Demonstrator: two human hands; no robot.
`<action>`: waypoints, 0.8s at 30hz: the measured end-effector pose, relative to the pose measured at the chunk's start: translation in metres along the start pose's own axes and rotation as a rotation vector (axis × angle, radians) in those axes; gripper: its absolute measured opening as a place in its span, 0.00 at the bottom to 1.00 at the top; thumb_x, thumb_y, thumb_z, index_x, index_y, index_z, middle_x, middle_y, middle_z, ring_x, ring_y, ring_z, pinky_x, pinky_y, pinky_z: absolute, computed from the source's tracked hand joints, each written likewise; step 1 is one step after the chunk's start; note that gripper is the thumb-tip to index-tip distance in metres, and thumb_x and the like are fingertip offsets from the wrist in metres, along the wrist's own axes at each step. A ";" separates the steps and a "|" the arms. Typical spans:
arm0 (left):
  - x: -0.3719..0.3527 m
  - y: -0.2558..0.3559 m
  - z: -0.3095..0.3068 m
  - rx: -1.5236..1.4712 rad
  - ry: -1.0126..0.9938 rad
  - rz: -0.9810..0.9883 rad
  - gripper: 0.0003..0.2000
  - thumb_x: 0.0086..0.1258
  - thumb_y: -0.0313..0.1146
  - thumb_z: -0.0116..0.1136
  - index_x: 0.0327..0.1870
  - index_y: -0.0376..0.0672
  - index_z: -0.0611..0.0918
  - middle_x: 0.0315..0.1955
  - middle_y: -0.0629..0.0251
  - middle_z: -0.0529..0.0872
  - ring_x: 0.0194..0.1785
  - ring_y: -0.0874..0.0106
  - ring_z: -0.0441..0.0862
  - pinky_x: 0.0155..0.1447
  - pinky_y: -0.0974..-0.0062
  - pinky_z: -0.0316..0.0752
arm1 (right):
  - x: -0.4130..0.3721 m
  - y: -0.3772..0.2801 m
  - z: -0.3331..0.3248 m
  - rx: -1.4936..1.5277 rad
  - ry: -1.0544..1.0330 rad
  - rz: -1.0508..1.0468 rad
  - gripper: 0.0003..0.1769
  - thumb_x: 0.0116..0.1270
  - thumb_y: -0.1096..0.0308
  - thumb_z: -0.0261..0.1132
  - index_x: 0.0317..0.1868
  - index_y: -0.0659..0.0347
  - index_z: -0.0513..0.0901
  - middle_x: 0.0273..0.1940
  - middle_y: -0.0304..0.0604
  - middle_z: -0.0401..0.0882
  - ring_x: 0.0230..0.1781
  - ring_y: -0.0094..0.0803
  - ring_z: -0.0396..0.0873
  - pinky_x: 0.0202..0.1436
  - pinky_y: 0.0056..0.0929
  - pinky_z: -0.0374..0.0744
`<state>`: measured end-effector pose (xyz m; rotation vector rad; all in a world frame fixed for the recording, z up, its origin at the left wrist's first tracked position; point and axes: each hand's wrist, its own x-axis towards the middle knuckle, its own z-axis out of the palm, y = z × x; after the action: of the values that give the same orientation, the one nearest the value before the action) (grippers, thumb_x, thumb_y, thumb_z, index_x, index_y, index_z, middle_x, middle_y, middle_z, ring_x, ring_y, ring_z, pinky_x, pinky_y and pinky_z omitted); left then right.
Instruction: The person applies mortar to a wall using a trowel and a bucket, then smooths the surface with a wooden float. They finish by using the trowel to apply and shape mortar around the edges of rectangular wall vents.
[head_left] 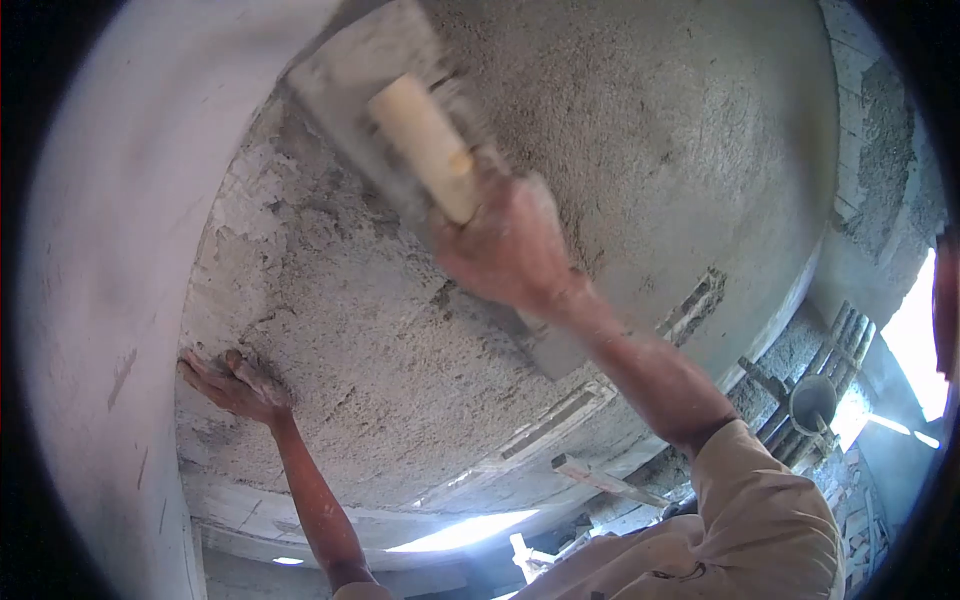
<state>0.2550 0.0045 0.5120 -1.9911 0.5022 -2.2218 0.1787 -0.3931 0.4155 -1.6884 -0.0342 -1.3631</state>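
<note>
My right hand is closed around the pale handle of a long plastering trowel. The trowel's grey, mortar-smeared blade lies slantwise along the plastered wall, from the upper left down toward the middle. Part of the blade is hidden behind the hand, and motion blurs both. Lower left, my left hand is against the rough plaster near the corner, its fingers stretched out to the left. Grey mortar coats parts of those fingers, and no tool shows in them.
A smooth pale wall meets the plaster on the left. Slots with ragged edges run through the lower plaster. At the right a bucket stands near wooden poles. A wooden piece juts out below. Bright openings show at lower middle and far right.
</note>
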 end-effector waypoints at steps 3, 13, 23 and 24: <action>0.001 -0.008 0.000 0.013 -0.010 0.028 0.41 0.84 0.66 0.30 0.84 0.39 0.60 0.81 0.39 0.58 0.84 0.44 0.56 0.81 0.44 0.57 | 0.007 0.000 -0.015 0.135 -0.080 0.139 0.20 0.68 0.63 0.67 0.46 0.78 0.83 0.26 0.58 0.86 0.28 0.47 0.90 0.32 0.40 0.89; 0.001 -0.002 -0.002 -0.025 -0.006 0.025 0.41 0.85 0.65 0.31 0.84 0.38 0.60 0.81 0.39 0.58 0.84 0.43 0.56 0.82 0.43 0.54 | -0.016 -0.001 -0.010 -0.115 -0.263 -0.078 0.29 0.72 0.60 0.67 0.63 0.76 0.75 0.27 0.48 0.85 0.21 0.31 0.86 0.21 0.31 0.88; -0.001 0.000 0.004 0.034 -0.026 -0.061 0.39 0.85 0.64 0.31 0.84 0.40 0.61 0.80 0.42 0.61 0.83 0.45 0.58 0.81 0.42 0.58 | 0.117 0.130 -0.165 -0.028 -0.041 0.131 0.23 0.74 0.50 0.71 0.53 0.63 0.87 0.34 0.42 0.90 0.31 0.28 0.90 0.37 0.30 0.91; 0.000 0.001 0.005 0.034 -0.028 -0.050 0.40 0.85 0.65 0.31 0.84 0.41 0.61 0.80 0.42 0.61 0.83 0.45 0.59 0.80 0.42 0.59 | 0.120 0.138 -0.178 0.104 0.003 0.168 0.22 0.74 0.50 0.72 0.52 0.62 0.87 0.34 0.42 0.91 0.32 0.28 0.90 0.37 0.30 0.90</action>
<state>0.2594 0.0029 0.5118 -2.0362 0.4130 -2.2121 0.1653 -0.6480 0.4123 -1.5669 0.0369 -1.2180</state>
